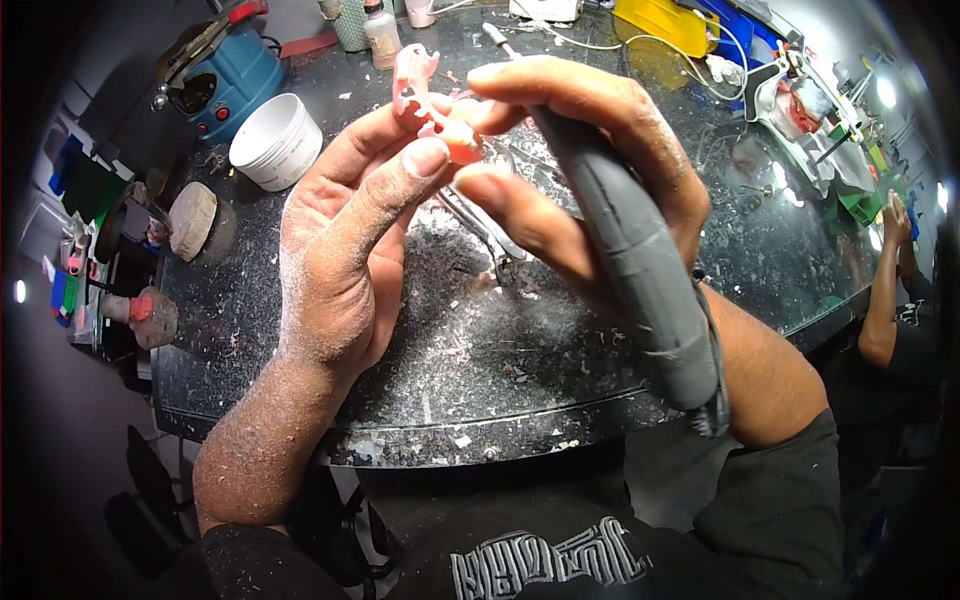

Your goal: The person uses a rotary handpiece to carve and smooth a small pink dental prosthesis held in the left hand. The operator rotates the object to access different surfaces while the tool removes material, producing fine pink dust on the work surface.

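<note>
My left hand [345, 245] is closed on a small, irregular pink molded piece [448, 142], pinched upright between thumb and fingers, and is coated in pale dust. My right hand [600, 180] grips a thick dark-grey handheld tool [630, 265] with a cable along its side; the tool's tip is hidden behind the fingers near the piece. Metal instruments [470, 225] lie on the dusty black worktop [470, 390] below my hands.
At back left are a blue machine [230, 75], white tub [272, 140], pale block [195, 220] and bottle [382, 40]. A yellow tray [655, 22], white cable and a frame-like device [815, 135] are at back right. Another person's arm [882, 320] shows at far right.
</note>
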Action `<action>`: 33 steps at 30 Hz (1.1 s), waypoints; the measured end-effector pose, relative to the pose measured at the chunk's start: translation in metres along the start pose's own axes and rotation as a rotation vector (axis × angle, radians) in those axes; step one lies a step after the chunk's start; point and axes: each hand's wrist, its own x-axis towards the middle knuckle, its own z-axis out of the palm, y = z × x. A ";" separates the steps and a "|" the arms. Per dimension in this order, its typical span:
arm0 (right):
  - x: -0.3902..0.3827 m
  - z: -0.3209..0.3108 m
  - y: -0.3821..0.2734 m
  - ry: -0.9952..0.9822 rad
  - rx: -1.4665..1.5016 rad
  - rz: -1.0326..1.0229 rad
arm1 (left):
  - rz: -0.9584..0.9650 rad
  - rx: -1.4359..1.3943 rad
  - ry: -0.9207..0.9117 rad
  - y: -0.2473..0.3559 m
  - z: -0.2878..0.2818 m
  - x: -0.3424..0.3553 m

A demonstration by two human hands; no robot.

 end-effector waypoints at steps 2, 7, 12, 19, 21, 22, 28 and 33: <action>0.009 -0.010 -0.010 -0.057 -0.074 0.006 | 0.042 0.029 -0.063 0.000 -0.003 0.003; 0.003 -0.005 -0.020 -0.018 0.121 0.175 | 0.177 0.139 -0.051 -0.001 -0.004 0.002; 0.001 -0.009 -0.025 -0.059 0.233 0.320 | 0.197 0.180 -0.038 -0.002 -0.005 0.002; 0.001 -0.009 -0.027 -0.074 0.265 0.373 | 0.231 0.278 -0.034 -0.002 -0.003 0.002; 0.001 -0.009 -0.026 -0.073 0.269 0.366 | 0.222 0.293 -0.028 -0.001 -0.003 0.002; 0.001 -0.008 -0.025 -0.070 0.271 0.361 | 0.224 0.295 -0.033 -0.001 -0.003 0.002; 0.002 -0.009 -0.024 -0.087 0.242 0.323 | 0.215 0.259 -0.054 -0.001 -0.004 0.001; 0.001 -0.009 -0.020 -0.064 0.212 0.278 | 0.133 0.208 0.022 0.000 0.002 0.000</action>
